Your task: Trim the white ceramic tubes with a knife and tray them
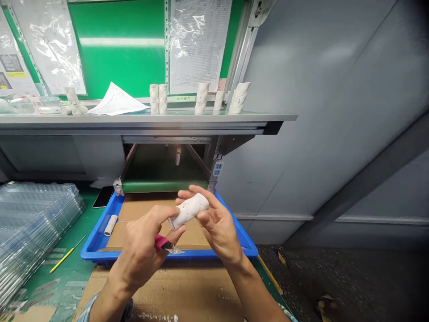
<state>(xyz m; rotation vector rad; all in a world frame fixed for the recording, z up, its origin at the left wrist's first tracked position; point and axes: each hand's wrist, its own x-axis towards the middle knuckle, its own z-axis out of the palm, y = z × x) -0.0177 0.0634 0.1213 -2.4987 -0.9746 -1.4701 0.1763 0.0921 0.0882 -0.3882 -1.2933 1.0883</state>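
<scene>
My right hand [214, 223] grips a white, twisted plastic cylinder [189, 209] held tilted over a blue tray [97, 241]. My left hand [144, 248] is closed on a small knife with a pink handle [161, 242] and a bare blade [174, 249]. The left forefinger touches the cylinder's lower end. A brown cardboard sheet [147, 210] lines the tray, and a second white cylinder [110, 225] lies at its left side.
Several white cylinders [158, 98] stand on the shelf [147, 118] above, next to a paper sheet [117, 102]. Stacked clear plastic trays [30, 219] sit at left. A yellow stick [67, 255] and a phone [103, 197] lie on the green mat. Cardboard [174, 290] covers the near bench.
</scene>
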